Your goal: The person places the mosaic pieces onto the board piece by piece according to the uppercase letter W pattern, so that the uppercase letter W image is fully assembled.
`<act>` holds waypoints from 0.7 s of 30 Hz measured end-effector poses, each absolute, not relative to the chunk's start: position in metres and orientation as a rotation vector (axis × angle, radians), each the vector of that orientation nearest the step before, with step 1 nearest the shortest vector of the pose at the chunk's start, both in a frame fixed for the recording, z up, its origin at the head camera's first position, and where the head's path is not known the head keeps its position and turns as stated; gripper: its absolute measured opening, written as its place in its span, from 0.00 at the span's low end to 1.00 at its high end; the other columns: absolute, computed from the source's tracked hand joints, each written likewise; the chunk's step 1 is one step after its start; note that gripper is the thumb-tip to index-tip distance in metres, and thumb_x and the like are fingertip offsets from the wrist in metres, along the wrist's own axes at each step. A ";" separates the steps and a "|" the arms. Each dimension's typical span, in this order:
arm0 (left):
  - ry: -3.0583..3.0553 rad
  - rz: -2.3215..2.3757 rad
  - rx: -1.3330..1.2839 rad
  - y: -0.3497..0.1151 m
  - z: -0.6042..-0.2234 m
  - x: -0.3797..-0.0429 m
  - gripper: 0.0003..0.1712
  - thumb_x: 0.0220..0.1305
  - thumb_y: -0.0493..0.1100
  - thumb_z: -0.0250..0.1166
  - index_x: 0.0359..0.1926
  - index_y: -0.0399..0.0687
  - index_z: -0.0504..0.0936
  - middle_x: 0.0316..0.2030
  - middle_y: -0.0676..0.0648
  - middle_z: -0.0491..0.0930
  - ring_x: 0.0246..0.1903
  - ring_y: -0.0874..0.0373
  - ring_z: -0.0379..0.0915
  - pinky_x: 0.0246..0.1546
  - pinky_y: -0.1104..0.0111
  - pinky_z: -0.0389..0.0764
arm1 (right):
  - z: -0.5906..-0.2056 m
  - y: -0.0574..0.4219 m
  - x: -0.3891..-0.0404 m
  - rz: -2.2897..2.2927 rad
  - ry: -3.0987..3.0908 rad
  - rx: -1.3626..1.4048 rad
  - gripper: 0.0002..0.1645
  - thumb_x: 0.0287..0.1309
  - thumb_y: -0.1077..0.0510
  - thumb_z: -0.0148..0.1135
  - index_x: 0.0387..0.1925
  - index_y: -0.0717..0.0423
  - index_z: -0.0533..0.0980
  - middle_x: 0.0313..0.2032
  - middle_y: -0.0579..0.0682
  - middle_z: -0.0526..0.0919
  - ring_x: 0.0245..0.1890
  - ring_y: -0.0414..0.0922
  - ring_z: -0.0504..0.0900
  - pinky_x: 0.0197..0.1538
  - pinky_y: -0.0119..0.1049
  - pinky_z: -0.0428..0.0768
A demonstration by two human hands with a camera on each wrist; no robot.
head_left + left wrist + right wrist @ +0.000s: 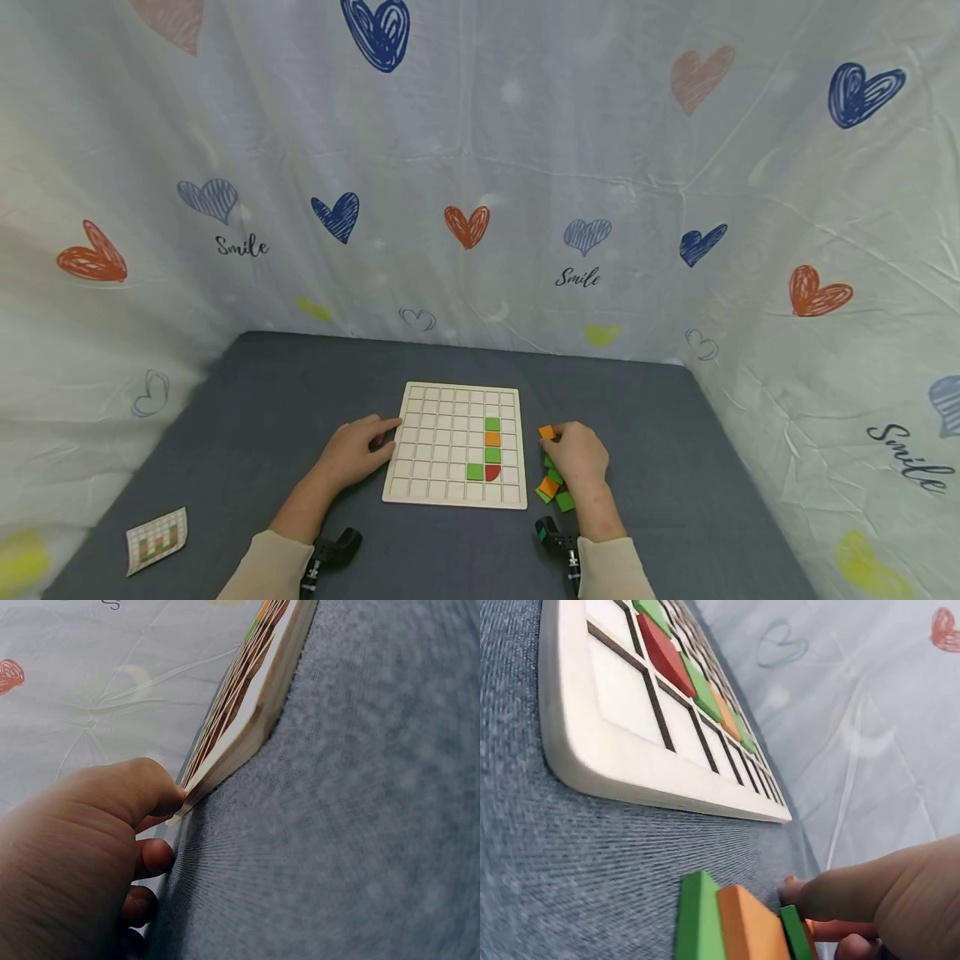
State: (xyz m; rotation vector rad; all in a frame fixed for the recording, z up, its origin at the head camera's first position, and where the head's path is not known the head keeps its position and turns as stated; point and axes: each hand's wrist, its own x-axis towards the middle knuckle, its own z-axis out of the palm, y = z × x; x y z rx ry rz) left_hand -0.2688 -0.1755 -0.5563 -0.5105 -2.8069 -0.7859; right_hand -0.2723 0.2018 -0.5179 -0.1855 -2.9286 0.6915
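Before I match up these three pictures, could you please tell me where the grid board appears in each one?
Head: the grid board lies flat at the lower middle.
Left wrist: the grid board is at the upper middle, seen nearly edge-on and slanting.
Right wrist: the grid board fills much of the upper left.
Shared landmark: the heart-printed curtain behind it.

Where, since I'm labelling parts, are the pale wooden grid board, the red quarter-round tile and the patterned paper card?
Pale wooden grid board [459, 437], head view: bare central cell.
Red quarter-round tile [492, 472], head view: upper face centre.
Patterned paper card [157, 540], head view: printed centre.
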 end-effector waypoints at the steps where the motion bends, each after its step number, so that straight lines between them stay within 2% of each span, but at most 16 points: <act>1: -2.804 -0.793 -0.510 -0.175 -0.556 -0.268 0.23 0.69 0.46 0.68 0.63 0.51 0.84 0.24 0.58 0.63 0.19 0.63 0.52 0.31 0.63 0.60 | -0.520 0.202 -0.273 0.695 -2.920 -0.193 0.20 0.57 0.50 0.76 0.47 0.59 0.89 0.41 0.59 0.88 0.23 0.47 0.81 0.24 0.41 0.75; 7: -2.809 -0.810 -0.517 -0.176 -0.555 -0.268 0.23 0.69 0.45 0.68 0.64 0.51 0.83 0.25 0.57 0.64 0.19 0.63 0.52 0.30 0.63 0.60 | -0.524 0.204 -0.277 0.710 -2.888 -0.205 0.17 0.55 0.52 0.75 0.44 0.57 0.90 0.41 0.57 0.89 0.26 0.47 0.82 0.26 0.43 0.76; 15: -2.814 -0.807 -0.519 -0.176 -0.556 -0.269 0.23 0.69 0.44 0.68 0.64 0.50 0.83 0.25 0.57 0.64 0.19 0.63 0.52 0.30 0.64 0.60 | -0.511 0.210 -0.274 0.757 -2.854 -0.082 0.20 0.55 0.56 0.71 0.50 0.58 0.88 0.43 0.56 0.87 0.28 0.47 0.82 0.25 0.41 0.76; 19: -2.821 -0.800 -0.516 -0.175 -0.555 -0.269 0.23 0.69 0.44 0.68 0.64 0.50 0.83 0.25 0.57 0.64 0.19 0.63 0.53 0.31 0.63 0.60 | -0.498 0.210 -0.269 0.739 -2.831 0.003 0.20 0.55 0.58 0.70 0.51 0.57 0.88 0.39 0.52 0.84 0.27 0.44 0.77 0.25 0.39 0.73; 21: -2.825 -0.799 -0.512 -0.175 -0.554 -0.269 0.24 0.69 0.45 0.68 0.64 0.51 0.83 0.25 0.58 0.64 0.20 0.63 0.53 0.31 0.63 0.60 | -0.491 0.208 -0.266 0.738 -2.827 0.055 0.20 0.55 0.58 0.70 0.51 0.56 0.88 0.34 0.49 0.81 0.25 0.43 0.74 0.25 0.38 0.70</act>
